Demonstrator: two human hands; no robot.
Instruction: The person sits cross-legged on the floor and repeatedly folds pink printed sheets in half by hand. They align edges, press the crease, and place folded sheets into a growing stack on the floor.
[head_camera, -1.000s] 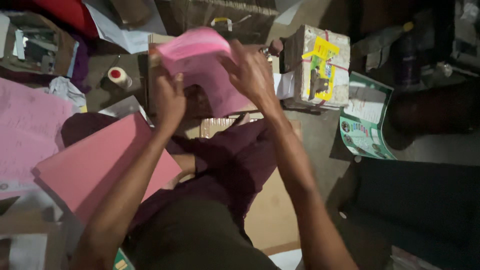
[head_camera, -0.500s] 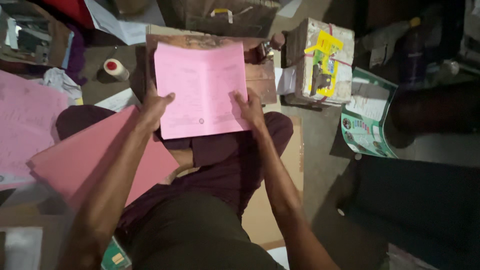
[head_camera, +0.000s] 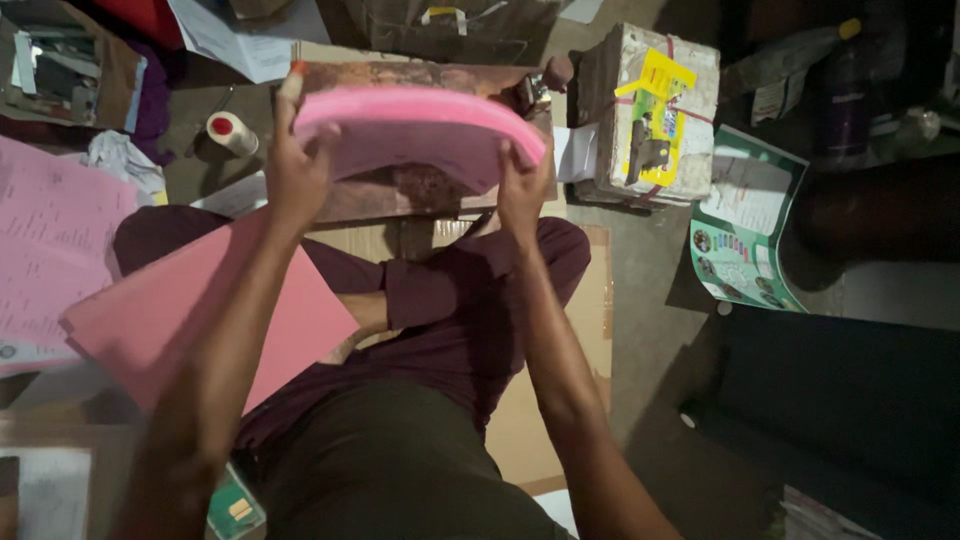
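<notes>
I hold a stack of pink paper sheets (head_camera: 420, 125) in both hands, bowed upward so its near edge faces me. My left hand (head_camera: 295, 165) grips its left end, with an orange-tipped finger raised. My right hand (head_camera: 522, 185) grips its right end. The stack hovers over a worn brown board (head_camera: 420, 195) that lies in front of my crossed legs. A larger pink sheet pile (head_camera: 190, 310) rests on my left knee.
More pink printed sheets (head_camera: 45, 250) lie at far left. A white spool with a red top (head_camera: 230, 132) stands on the floor. A tied bundle with a yellow label (head_camera: 650, 115) and a green booklet (head_camera: 745, 225) sit at right. Flat cardboard (head_camera: 560, 400) lies under me.
The pink stack was held flat and open facing me half a second ago; now it is tilted edge-on and bent into an arch, raised a little between both hands.
</notes>
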